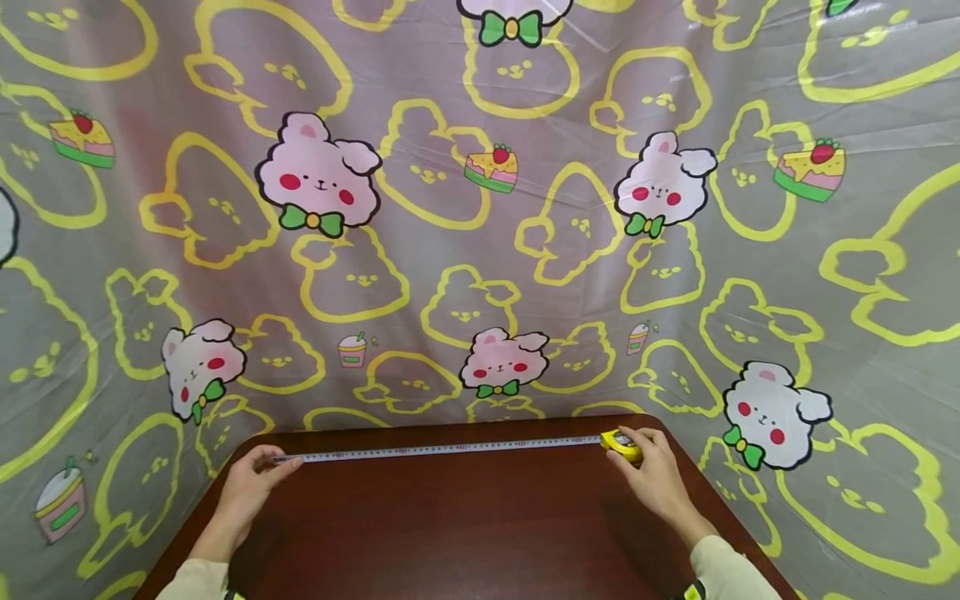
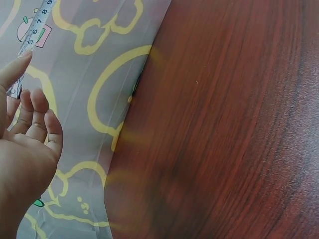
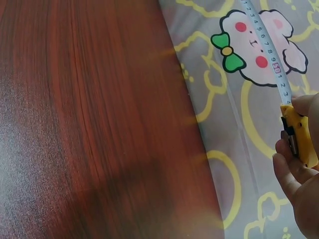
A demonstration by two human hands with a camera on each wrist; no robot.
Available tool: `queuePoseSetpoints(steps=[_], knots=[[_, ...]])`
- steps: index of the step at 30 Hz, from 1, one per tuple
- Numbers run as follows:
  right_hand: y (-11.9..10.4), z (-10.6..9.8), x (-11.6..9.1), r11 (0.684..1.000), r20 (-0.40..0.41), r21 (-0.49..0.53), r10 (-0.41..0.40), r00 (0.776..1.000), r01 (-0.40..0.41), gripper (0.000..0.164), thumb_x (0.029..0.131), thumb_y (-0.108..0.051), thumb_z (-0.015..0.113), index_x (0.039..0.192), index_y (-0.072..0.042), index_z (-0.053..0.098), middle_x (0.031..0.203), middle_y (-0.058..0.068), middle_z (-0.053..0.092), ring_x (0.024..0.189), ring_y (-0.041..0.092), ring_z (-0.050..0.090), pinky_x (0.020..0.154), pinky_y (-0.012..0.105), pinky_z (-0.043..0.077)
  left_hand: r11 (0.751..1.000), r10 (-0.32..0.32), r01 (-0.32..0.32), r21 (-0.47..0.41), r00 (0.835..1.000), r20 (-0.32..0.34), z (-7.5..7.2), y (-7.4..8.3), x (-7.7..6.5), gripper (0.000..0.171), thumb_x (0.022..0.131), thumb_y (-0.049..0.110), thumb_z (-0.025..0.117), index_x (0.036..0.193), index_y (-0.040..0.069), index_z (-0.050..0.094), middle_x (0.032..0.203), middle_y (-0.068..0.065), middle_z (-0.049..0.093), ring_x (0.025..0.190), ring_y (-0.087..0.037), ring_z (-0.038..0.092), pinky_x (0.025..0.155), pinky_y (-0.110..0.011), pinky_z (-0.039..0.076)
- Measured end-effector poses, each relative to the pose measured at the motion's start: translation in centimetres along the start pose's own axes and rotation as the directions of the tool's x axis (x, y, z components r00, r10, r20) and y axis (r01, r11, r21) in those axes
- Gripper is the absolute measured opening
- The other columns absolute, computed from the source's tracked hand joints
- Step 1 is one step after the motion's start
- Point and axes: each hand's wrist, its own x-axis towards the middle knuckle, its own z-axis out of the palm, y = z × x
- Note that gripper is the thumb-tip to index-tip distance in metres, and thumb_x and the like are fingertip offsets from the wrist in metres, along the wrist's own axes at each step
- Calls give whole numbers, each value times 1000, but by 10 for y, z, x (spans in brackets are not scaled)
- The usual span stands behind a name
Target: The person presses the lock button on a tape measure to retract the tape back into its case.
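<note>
A yellow tape measure (image 1: 628, 453) is in my right hand (image 1: 660, 479), its case gripped between thumb and fingers. From the case the white blade (image 1: 442, 450) runs out leftward in a nearly straight line. At its far left end my left hand (image 1: 251, 492) pinches the blade between thumb and fingers. The left wrist view shows the thumb on the blade (image 2: 37, 27) near its low numbers, the other fingers loosely bent. In the right wrist view the case (image 3: 299, 132) shows a black part on its side, with the blade coming out past the thumb.
A dark red-brown wooden table (image 1: 450, 525) lies below both hands. Behind it and along both sides hangs a grey curtain (image 1: 442, 250) printed with yellow outlines and white bunny faces. The blade stretches along near the table's far edge.
</note>
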Motion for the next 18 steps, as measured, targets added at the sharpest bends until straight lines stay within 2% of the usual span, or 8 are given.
queuePoseSetpoints(steps=[7,18], knots=[[-3,0,-2,1000,3,-1,-3,1000,3,49,94,-22,80,135,1,65,122,23,51,106,40,57,83,51,50,1000,-11,11,11,1000,12,2,-3,0,51,91,39,82,113,0,57,100,-2,60,90,-15,55,76,-29,49],[-4,5,-3,1000,8,4,3,1000,-3,50,92,-22,82,134,0,65,119,21,51,102,37,57,82,47,51,1000,7,-7,-8,1000,3,4,-7,-2,47,91,35,83,110,0,58,98,-2,61,89,-15,55,75,-29,49]])
